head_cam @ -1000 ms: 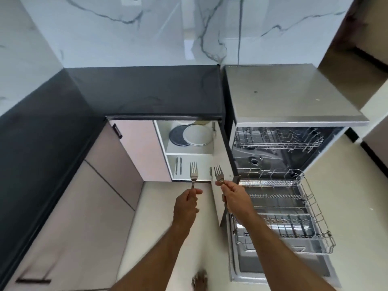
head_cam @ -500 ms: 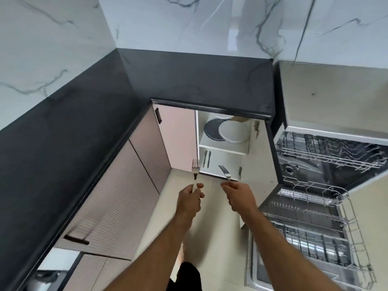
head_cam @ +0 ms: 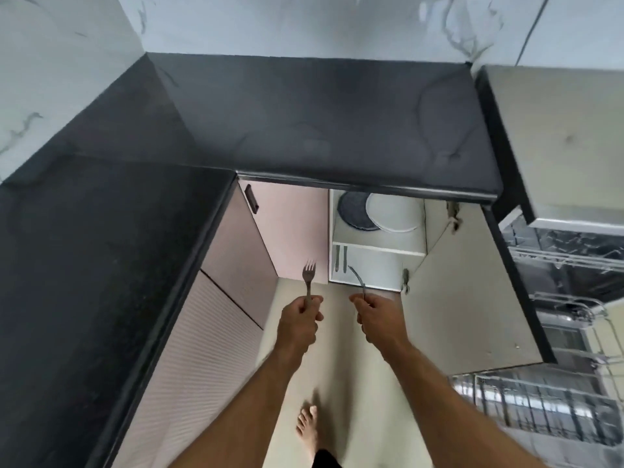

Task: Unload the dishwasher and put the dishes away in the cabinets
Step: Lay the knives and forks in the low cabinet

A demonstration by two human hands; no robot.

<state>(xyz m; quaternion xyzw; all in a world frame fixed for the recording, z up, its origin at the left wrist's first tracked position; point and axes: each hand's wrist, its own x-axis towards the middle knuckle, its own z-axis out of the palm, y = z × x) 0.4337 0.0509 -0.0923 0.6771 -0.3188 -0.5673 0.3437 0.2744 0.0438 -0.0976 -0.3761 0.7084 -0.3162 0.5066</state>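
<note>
The left hand [head_cam: 299, 318] has its grip closed round the handle of a fork [head_cam: 308, 278], which stands nearly upright with the tines up, in front of the pink cabinet front. The right hand [head_cam: 374, 315] grips a second fork [head_cam: 357, 278] by the handle; this one is blurred and seen side-on as a thin curved line, its head leaning left over the front edge of the lower shelf [head_cam: 374, 269]. The two hands are near each other, apart, at the same height.

Straight ahead is an open cabinet [head_cam: 416, 231] under the dark surface [head_cam: 304, 130]. Its door [head_cam: 466, 292] swings out to the right, with two hinges on the inner edge. On the upper shelf a dark plate [head_cam: 351, 211] lies flat with a white plate [head_cam: 395, 212] beside it, overlapping its right side. On the lower shelf two pieces of cutlery [head_cam: 341, 259] lie side by side at the left end; what kind I cannot tell.

To the right of the door stands the open dishwasher [head_cam: 567, 251], with an upper rack [head_cam: 574, 261] inside and a lower rack [head_cam: 540, 403] pulled out, both blurred. The surface runs on along the left wall in an L. Marble-patterned wall [head_cam: 304, 25] rises behind it. Below, a bare foot [head_cam: 308, 425] rests on the pale floor [head_cam: 354, 383].
</note>
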